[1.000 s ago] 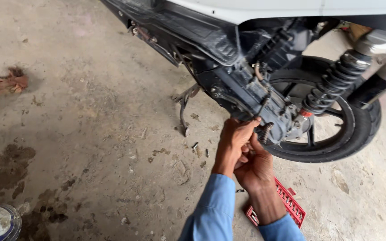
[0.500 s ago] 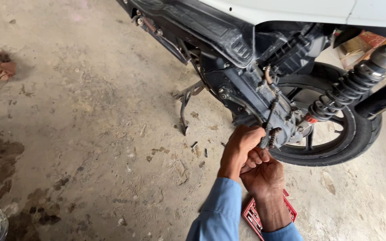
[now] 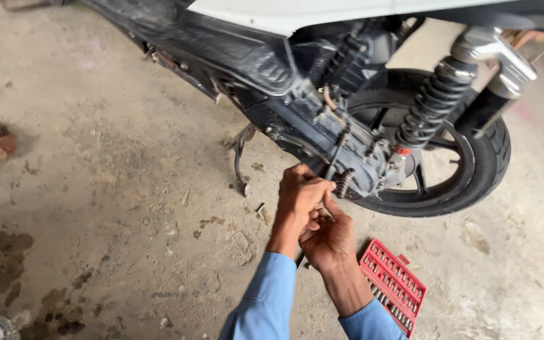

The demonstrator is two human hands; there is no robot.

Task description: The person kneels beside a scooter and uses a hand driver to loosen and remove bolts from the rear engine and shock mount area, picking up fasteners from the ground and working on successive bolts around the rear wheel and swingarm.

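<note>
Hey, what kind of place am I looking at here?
Most likely a motorbike repair workshop. A scooter stands with its engine casing exposed, a red socket set lies open on the oil-stained concrete floor, and both hands, left hand and right hand, work at the engine.

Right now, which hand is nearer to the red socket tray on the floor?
Right. The right hand sits just left of the red socket tray, slightly above it. The left hand is higher up, against the scooter's engine case, farther from the tray.
</note>
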